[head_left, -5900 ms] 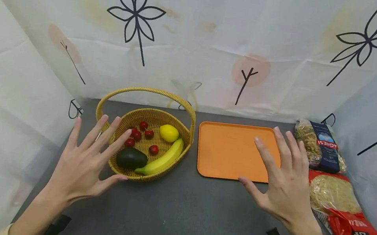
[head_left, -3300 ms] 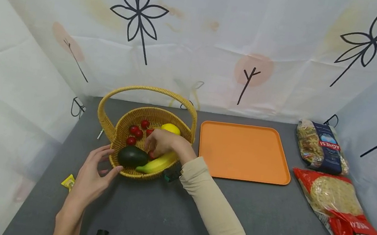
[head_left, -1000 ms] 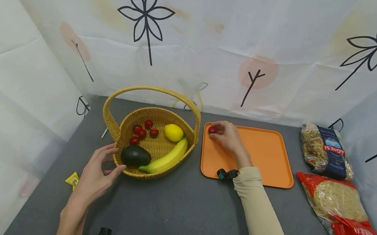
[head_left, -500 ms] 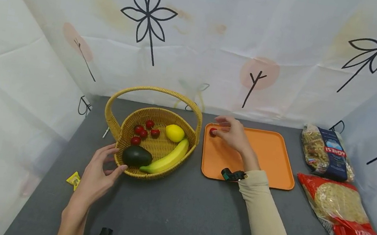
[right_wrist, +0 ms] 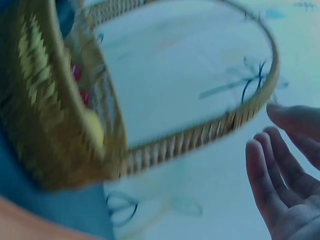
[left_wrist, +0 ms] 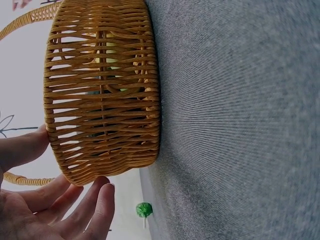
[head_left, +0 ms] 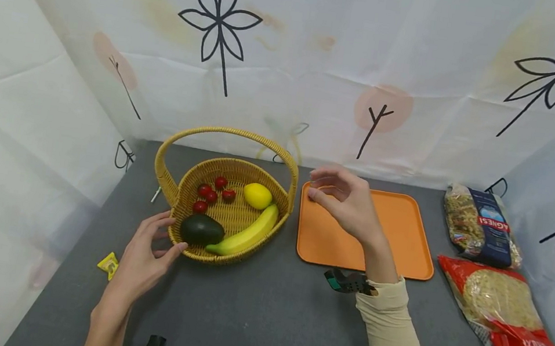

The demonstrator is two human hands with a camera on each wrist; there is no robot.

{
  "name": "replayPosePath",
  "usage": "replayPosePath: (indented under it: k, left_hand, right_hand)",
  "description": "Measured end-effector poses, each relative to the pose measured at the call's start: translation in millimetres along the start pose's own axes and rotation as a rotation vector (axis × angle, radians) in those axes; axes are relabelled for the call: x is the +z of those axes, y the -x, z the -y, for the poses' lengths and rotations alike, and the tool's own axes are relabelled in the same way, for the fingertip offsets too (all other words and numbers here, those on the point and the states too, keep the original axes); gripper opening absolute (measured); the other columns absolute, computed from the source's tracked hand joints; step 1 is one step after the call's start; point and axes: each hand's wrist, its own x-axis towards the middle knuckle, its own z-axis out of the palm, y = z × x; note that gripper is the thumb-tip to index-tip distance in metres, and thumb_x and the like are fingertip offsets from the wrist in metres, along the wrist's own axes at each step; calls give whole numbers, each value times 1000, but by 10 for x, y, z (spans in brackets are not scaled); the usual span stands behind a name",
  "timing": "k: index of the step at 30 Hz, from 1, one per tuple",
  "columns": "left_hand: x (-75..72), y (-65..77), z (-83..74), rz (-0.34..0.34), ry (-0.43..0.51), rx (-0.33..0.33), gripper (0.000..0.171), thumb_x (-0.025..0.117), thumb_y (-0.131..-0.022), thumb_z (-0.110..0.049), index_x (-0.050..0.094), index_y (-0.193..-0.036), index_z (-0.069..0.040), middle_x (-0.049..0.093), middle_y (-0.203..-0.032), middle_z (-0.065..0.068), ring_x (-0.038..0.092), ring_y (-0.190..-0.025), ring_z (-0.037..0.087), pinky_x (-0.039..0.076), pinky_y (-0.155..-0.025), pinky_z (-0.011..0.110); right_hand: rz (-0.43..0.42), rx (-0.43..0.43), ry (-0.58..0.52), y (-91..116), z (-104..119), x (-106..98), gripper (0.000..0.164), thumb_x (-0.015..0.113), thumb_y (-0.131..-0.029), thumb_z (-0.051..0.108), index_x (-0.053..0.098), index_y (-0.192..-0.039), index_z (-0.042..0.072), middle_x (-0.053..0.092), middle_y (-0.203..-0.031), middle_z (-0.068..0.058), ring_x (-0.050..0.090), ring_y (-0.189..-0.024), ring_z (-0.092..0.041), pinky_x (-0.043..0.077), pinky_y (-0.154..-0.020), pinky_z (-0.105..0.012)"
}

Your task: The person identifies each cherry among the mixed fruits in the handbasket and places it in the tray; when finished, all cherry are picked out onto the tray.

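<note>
My left hand (head_left: 148, 252) holds the near left side of the yellow wicker basket (head_left: 176, 198), thumb and fingertips on its rim and wall. In the left wrist view, the fingers lie against the woven wall (left_wrist: 105, 100). Inside the basket are several red cherries (head_left: 228, 196), a lemon (head_left: 257, 195), a banana (head_left: 245, 233) and a dark avocado (head_left: 201, 229). My right hand (head_left: 349, 206) hovers over the left part of the orange tray (head_left: 335, 251), fingers loosely bent and holding nothing. It covers the spot where a cherry lay on the tray. The right wrist view shows its fingers (right_wrist: 272, 175) apart from the thumb.
To the right lie an AGNESI pasta bag (head_left: 483, 226) and a red noodle bag (head_left: 510, 320). A small yellow packet (head_left: 108, 265) is left of my left arm. The basket's tall handle (head_left: 230, 132) arches up. Patterned cloth (head_left: 293, 52) encloses the grey table (head_left: 247, 321).
My right hand took a cherry from the basket, set it on the tray's far left corner, let it go and rose from it. The left hand moved to the basket and stayed there.
</note>
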Motion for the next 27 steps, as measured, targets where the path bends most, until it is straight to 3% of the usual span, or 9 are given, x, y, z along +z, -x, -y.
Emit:
replayPosePath:
  k: [5, 8, 17, 23, 27]
  left_hand:
    - [-1, 1, -1, 2, 0, -5, 61, 75, -105, -24, 50, -155, 1, 36, -171, 21, 58, -140, 48, 66, -98, 54]
    - [0, 2, 2, 0, -1, -4, 61, 75, -105, -25, 50, -155, 0, 36, -171, 20, 58, -139, 48, 66, -97, 54]
    - [18, 8, 18, -26, 16, 36, 59, 76, -104, -19, 51, -154, 2, 38, -170, 21, 60, -136, 49, 67, -95, 53]
    - [17, 5, 17, -23, 12, 36, 60, 76, -104, -20, 51, -154, 2, 38, -170, 21, 61, -136, 49, 67, -94, 53]
    - [9, 6, 23, -12, 12, 25, 61, 75, -104, -22, 50, -155, 1, 37, -170, 21, 60, -137, 49, 67, -95, 51]
  right_hand:
    - [97, -76, -50, 40, 175, 202, 29, 77, -94, -9, 71, -123, -6, 72, -118, -26, 73, -102, -12, 65, -93, -25]
    - [172, -80, -43, 21, 209, 362, 29, 77, -96, -6, 72, -124, -2, 74, -119, -19, 73, -103, -14, 66, -94, -28]
    - [344, 30, -23, -347, 109, 880, 27, 77, -100, 8, 72, -127, 5, 73, -127, -13, 74, -116, -32, 66, -102, -43]
    - [389, 109, 133, -657, -56, 1146, 29, 77, -102, 19, 72, -129, 10, 74, -130, -8, 74, -118, -27, 65, -102, -38]
    - [429, 190, 194, -820, -152, 1307, 31, 77, -103, 19, 71, -132, 9, 71, -135, -14, 72, -125, -31, 63, -103, -38]
